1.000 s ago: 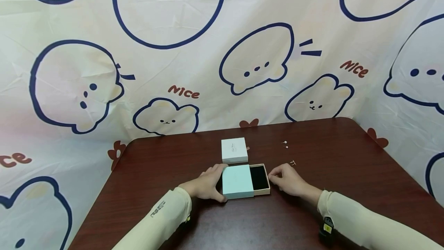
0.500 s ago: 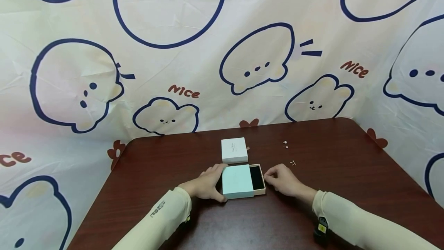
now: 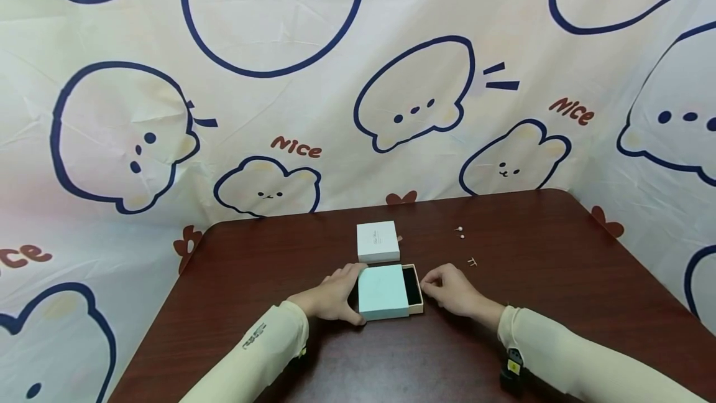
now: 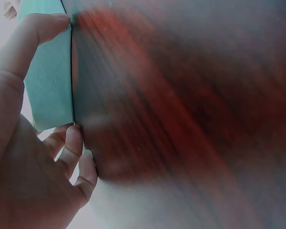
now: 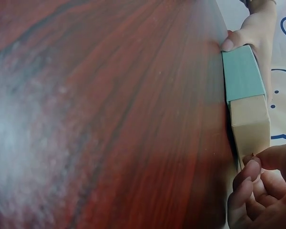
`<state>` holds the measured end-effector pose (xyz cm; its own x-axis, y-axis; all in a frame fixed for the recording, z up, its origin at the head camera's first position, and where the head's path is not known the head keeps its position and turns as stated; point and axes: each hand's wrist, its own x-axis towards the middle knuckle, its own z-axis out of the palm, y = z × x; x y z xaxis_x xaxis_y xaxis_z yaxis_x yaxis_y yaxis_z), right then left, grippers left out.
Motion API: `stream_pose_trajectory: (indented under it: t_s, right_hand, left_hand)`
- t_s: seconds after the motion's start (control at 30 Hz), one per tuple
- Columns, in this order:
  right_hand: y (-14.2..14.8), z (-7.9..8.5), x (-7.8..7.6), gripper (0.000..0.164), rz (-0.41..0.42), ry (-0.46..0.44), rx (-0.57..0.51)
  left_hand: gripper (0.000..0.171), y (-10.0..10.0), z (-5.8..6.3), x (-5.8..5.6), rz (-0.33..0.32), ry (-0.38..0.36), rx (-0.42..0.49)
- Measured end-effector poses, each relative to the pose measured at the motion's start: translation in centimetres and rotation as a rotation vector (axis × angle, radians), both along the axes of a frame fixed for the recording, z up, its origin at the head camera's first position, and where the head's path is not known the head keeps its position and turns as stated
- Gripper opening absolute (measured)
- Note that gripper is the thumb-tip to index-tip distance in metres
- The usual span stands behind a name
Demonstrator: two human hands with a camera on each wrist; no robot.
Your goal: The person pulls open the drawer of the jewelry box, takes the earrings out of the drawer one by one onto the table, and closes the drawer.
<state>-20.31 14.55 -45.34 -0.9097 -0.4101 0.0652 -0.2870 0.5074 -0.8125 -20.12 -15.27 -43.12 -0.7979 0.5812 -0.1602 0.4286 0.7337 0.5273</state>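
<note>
A pale teal drawer-style jewelry box [image 3: 383, 290] sits on the table, its cream inner drawer [image 3: 416, 309] sticking out a little at the right with a black lining inside. My left hand [image 3: 331, 296] grips the teal sleeve from its left end, thumb on the near side and fingers at the far side. At the drawer's outer end is my right hand [image 3: 454, 291]. In the right wrist view its thumb and forefinger pinch a small brownish pull tab [image 5: 252, 154] at the drawer's end wall [image 5: 250, 138], with the other fingers curled below.
Right behind the teal box stands a white box [image 3: 378, 242] with printed lettering and a small tab. Two pearl-tipped earrings [image 3: 460, 229] lie at the back right, and small gold-coloured T-shaped pieces [image 3: 472, 262] lie nearer. A patterned cloth [image 3: 335, 111] hangs behind the table [image 3: 268, 254].
My right hand has moved left, and the drawer has slid further into the teal sleeve, showing less black lining. My left hand has stayed in place on the sleeve.
</note>
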Motion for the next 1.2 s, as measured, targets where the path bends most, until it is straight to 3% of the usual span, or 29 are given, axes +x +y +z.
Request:
stream_pose_trajectory:
  t_s: [0.47, 1.2]
  right_hand:
    - [-0.8, -0.2, 0.0, 0.016, 0.005, -0.005, -0.014]
    - [-2.2, -0.3, 0.0, 0.017, -0.020, 0.093, 0.048]
  left_hand:
    - [0.103, -0.1, -0.2, -0.2, 0.000, -0.005, 0.006]
    - [0.104, 0.0, -0.3, -0.2, -0.003, 0.014, 0.003]
